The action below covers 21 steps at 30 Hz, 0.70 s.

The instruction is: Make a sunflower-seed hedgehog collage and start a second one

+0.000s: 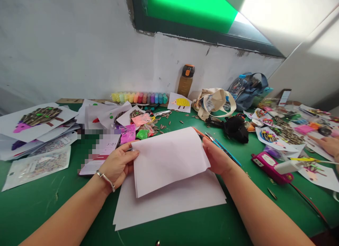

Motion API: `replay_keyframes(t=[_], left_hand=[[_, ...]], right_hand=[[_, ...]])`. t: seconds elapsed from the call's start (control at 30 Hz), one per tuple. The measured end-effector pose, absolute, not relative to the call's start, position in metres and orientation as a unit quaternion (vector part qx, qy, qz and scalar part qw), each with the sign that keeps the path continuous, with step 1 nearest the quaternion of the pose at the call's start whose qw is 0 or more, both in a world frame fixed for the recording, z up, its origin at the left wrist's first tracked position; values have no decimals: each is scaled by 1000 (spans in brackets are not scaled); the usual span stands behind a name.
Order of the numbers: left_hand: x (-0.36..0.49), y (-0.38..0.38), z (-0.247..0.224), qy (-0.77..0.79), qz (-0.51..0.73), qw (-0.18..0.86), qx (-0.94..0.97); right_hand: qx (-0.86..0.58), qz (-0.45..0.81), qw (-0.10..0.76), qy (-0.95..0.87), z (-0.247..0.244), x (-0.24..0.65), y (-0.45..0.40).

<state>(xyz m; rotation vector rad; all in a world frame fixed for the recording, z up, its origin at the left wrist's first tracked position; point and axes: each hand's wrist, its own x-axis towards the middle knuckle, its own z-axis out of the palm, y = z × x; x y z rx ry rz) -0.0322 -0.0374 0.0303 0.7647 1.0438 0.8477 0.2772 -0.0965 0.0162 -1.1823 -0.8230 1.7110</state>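
Note:
A folded white sheet of paper (169, 161) is held between my two hands, tilted above the table. My left hand (120, 163) pinches its left edge, thumb on top. At the right edge my right hand (213, 154) grips the sheet, its fingers partly hidden behind the paper. Below lie flat white sheets (169, 207) in a loose stack on the green table (87, 207). A blue pen-like tool (227, 152) and a craft knife (210, 137) lie just beyond my right hand.
Hedgehog pictures (39, 118) pile up at left beside a phone (103, 156). Colored clay (140, 97), a bottle (186, 80) and a cloth bag (214, 103) stand along the wall. A magenta device (272, 166) sits at right; another person's hand (327, 145) is beyond it.

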Motion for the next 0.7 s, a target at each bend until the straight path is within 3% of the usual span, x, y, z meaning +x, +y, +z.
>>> replay_keyframes(t=[0.37, 0.7], left_hand=[[-30, -40, 32, 463, 389, 725, 330], [-28, -49, 35, 484, 245, 773, 331]], right_hand=[[-505, 651, 446, -349, 13, 274, -95], [-511, 628, 482, -335, 14, 279, -92]])
